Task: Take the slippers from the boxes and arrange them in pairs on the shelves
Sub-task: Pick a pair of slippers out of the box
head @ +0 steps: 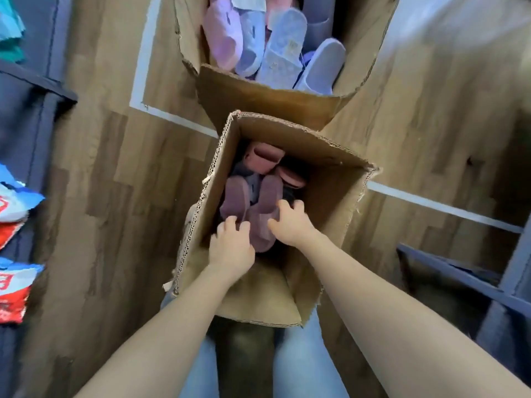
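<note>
In the near box, both hands curl on the two mauve slippers: left hand on the left one, right hand on the right. They look light and soft; hold the heels.

We find both bare forearms extended forward and down, the left hand and right hand close together, palms down, fingers curled.
</note>
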